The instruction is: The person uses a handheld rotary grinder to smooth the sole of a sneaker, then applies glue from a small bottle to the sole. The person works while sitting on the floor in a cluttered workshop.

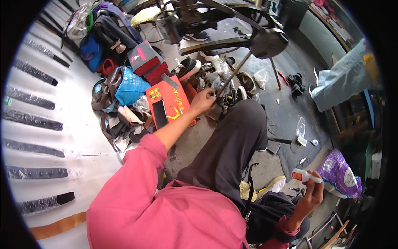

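Note:
At the right, my right hand [311, 195] grips a small white glue bottle [304, 176] with a red and yellow label, tilted nearly sideways. My left hand [203, 101] reaches forward past my knee with its fingers closed. Whatever is between those fingers is too small to make out. A slanting metal rod [234, 76] passes just beside the left fingertips. Below and left of that hand lies an orange-red box [178, 97] with a black phone-like slab [159, 115] on it. Beyond the hand is a heap of shoes and plastic bags [222, 72].
A dark stitching-type machine [224, 43] stands ahead. Left of the box are a dark red shoebox [145, 62], a blue bag [132, 87] and scraps. Wrapped straps [35, 120] hang along the white panel. A purple bag [340, 174] lies beyond my right hand.

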`<action>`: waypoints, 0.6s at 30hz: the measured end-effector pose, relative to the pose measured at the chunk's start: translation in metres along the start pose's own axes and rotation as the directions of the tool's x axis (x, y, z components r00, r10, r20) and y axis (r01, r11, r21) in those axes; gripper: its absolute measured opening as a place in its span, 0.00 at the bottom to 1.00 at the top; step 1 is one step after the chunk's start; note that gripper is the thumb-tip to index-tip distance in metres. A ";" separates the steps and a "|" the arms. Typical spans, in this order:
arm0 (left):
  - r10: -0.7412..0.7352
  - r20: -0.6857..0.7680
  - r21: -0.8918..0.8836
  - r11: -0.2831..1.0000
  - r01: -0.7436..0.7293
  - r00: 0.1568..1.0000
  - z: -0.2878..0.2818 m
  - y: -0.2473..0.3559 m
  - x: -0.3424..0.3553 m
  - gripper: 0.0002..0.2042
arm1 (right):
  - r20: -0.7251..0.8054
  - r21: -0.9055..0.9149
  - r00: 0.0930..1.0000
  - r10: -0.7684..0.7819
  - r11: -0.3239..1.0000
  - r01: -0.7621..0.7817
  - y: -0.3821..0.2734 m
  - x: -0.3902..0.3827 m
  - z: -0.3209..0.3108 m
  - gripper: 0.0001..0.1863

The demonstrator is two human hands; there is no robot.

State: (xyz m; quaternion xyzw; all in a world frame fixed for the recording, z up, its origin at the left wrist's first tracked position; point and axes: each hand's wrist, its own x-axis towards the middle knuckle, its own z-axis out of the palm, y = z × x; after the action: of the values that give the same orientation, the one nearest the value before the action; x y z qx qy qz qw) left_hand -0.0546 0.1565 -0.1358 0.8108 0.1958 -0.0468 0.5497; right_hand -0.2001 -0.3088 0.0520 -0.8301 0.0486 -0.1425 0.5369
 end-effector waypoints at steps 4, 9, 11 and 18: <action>0.150 -0.143 0.143 0.981 -0.129 0.978 0.011 -0.008 0.029 0.16 | 0.018 0.037 0.994 0.105 0.994 -0.105 -0.005 0.014 -0.014 0.13; 0.607 -0.080 -0.354 0.724 -0.592 0.790 0.041 0.139 -0.046 0.15 | -0.039 0.253 0.989 0.141 0.959 -0.126 -0.002 0.047 -0.025 0.13; 0.660 0.193 -0.425 0.723 -0.544 0.726 0.071 0.192 -0.083 0.18 | -0.043 0.334 0.991 0.128 0.937 -0.106 0.001 0.056 -0.025 0.11; 0.388 0.830 -0.240 0.897 -0.371 0.402 0.195 0.232 -0.170 0.29 | 0.002 0.420 0.981 0.196 0.890 -0.178 0.015 0.043 -0.013 0.09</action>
State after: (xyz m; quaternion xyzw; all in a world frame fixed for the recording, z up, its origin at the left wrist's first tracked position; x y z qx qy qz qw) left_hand -0.0980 -0.1405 0.0397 0.6951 -0.2930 -0.3167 0.5750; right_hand -0.1619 -0.3370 0.0513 -0.6842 0.1074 -0.1142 0.7123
